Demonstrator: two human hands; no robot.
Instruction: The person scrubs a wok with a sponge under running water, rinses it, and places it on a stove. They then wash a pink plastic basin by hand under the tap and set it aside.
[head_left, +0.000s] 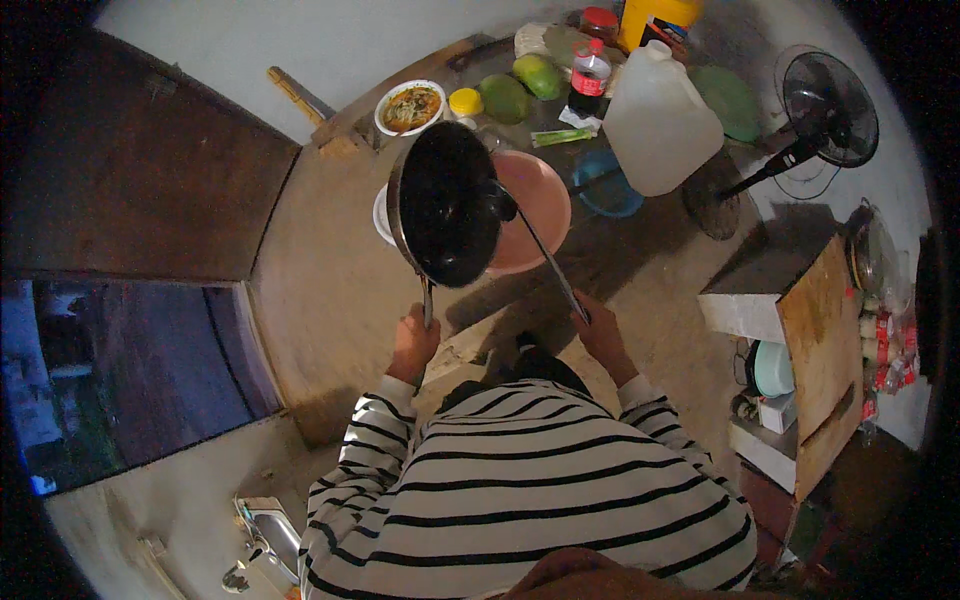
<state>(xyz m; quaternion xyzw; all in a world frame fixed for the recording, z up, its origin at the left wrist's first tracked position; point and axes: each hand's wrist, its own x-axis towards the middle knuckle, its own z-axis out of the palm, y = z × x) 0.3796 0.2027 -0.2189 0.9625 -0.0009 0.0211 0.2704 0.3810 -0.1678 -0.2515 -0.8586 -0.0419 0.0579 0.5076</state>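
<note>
My left hand grips the handle of a dark pan, which is tilted so that its black inside faces right. My right hand is closed round the long metal handle of a ladle, whose dark head is at the pan's right rim. Behind the pan and ladle is a pink basin, partly covered by them. A white bowl shows only its left edge behind the pan. Beyond the pan stands a white bowl of noodle soup.
A yellow-lidded jar, green mangoes, a cola bottle, a large translucent jug and a blue basin stand farther back. A black fan and a shelf unit are at the right; a sink is at the lower left.
</note>
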